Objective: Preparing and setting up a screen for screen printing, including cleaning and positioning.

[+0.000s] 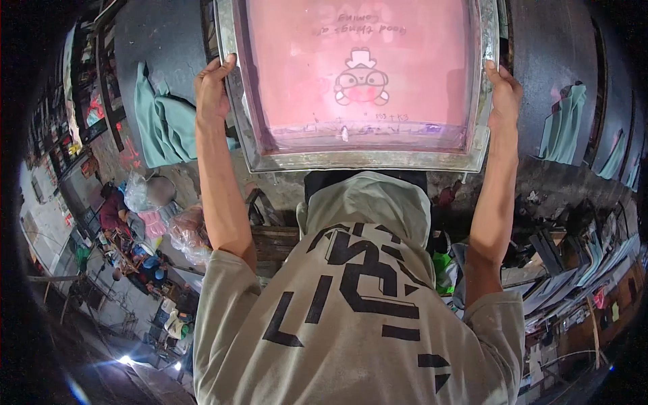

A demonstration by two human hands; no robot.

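A large printing screen (304,81) is held up between my two hands, its pink mesh stretched in a worn metal frame. The mesh bears a cartoon animal with glasses and some lettering; a darker purple band runs along its near edge. My left hand (214,86) is closed round the frame's left side, the thumb on top. On the opposite side my right hand (503,94) grips the frame likewise, thumb on top. The fingers of both hands are mostly hidden beneath the frame. The far end of the screen is cut off by the picture's upper edge.
Dark flat boards stand either side of the screen. A green fabric piece (165,121) lies on the left board, another green piece (565,125) on the right one. Wrapped plastic bundles (185,233) and people are lower left. Stacked panels (587,270) fill the lower right.
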